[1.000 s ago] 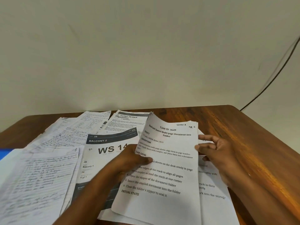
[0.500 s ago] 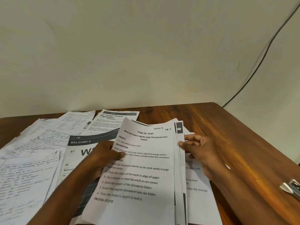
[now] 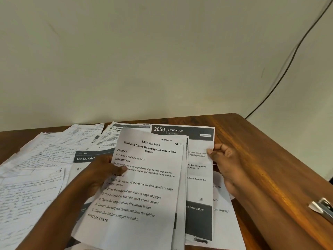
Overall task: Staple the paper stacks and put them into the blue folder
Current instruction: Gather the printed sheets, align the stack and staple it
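Left hand (image 3: 100, 175) gripping the left edge of a printed stack (image 3: 144, 186), thumb curled over the top sheet, other fingers hidden beneath. Right hand (image 3: 228, 165) pinching the right edge of a sheet (image 3: 199, 159) headed "2659 LIVING ROOM", fingertips (image 3: 210, 151) on its margin, thumb out of sight behind the paper. Sheet fanned out from behind the stack, between the two hands. Under and beyond the left fingers, a "BALCONY" page (image 3: 86, 156) and handwritten pages (image 3: 36, 177) spread over the wooden table (image 3: 261, 159). Well right of the right fingers, at the frame's edge, a metal stapler (image 3: 323, 209) on the table. Above, a cable (image 3: 288, 60) across the wall.
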`<state>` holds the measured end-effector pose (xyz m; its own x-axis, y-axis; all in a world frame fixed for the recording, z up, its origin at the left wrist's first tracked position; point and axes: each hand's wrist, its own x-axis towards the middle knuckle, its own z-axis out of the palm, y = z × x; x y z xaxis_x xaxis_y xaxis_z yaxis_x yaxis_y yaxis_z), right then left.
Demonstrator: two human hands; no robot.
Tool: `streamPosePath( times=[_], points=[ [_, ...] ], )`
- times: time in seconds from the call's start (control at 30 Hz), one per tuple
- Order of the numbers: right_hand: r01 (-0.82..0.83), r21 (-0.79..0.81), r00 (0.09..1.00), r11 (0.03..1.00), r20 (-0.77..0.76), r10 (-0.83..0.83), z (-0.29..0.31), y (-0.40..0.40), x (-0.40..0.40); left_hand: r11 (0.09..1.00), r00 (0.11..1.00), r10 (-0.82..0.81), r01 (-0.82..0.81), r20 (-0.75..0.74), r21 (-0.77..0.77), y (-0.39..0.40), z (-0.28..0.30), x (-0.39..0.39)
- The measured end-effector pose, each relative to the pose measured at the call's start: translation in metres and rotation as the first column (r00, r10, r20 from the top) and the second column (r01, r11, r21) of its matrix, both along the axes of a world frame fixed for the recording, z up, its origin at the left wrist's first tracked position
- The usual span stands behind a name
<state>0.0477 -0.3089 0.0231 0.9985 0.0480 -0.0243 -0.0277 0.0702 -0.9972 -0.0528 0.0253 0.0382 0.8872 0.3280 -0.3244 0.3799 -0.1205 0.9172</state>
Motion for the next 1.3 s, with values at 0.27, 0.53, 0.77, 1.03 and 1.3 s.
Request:
streamPosePath(
  times=[0.27,0.53,0.77,1.03,1.3],
  points=[
    [-0.001,0.028,1.0,1.0,0.0,0.001,0.0,-0.001,0.0,0.998,0.997,-0.05,0.052,0.054,-0.038,0.0,-0.003,0.001],
    [-0.126,0.045,0.991,0.991,-0.046,0.128,0.005,0.013,-0.016,0.985,0.99,-0.051,0.072,0.133,-0.155,-0.019,-0.004,0.002],
    [-0.223,-0.129,0.975,0.966,-0.028,0.221,0.0,0.032,-0.03,0.988,0.991,-0.057,0.074,0.122,-0.137,-0.018,-0.007,0.004],
    [0.201,-0.873,0.973,0.444,0.232,0.016,-0.006,-0.033,0.015,0.987,0.986,0.094,-0.074,0.136,-0.14,0.005,-0.008,0.006],
    [0.027,-0.865,0.999,0.5,0.042,0.019,0.004,-0.042,0.017,0.987,0.983,0.081,-0.056,0.165,-0.151,0.003,-0.013,0.009]
  ],
)
